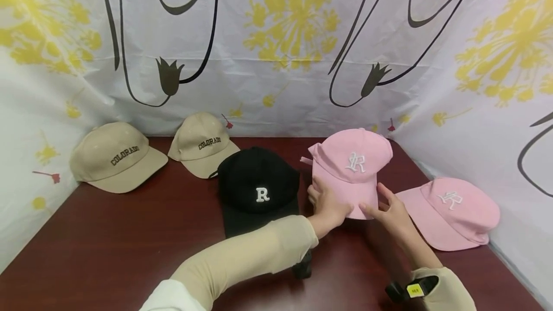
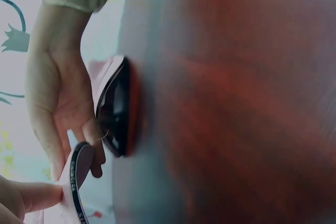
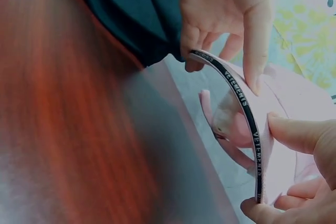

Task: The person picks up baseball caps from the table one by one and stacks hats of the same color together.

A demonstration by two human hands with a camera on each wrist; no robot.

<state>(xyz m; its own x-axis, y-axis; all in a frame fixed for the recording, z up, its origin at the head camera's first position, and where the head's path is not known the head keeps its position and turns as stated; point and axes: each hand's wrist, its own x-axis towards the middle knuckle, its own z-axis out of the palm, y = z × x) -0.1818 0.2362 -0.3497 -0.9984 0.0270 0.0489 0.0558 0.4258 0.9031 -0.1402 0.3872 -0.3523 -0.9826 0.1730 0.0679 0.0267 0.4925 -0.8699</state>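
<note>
Both hands hold a pink baseball cap (image 1: 350,155) by its brim, the crown with its white letter R facing up and forward. My left hand (image 1: 328,205) pinches one side of the brim, thumb on top. The other side is pinched by my right hand (image 1: 393,215). In the right wrist view the brim's edge carries a black band (image 3: 247,108) with white lettering, and the cap's back strap (image 3: 215,129) shows behind it. A black cap (image 1: 259,181) with a white R lies left of my left hand. Right of my right hand lies a second pink cap (image 1: 458,210).
Two beige caps marked COLORADO stand at the back left: one (image 1: 116,155) near the left wall, another (image 1: 200,143) beside it. The dark red tabletop (image 1: 108,234) is bordered by a patterned white sheet (image 1: 259,80). Each wrist wears a dark strapped device (image 1: 414,289).
</note>
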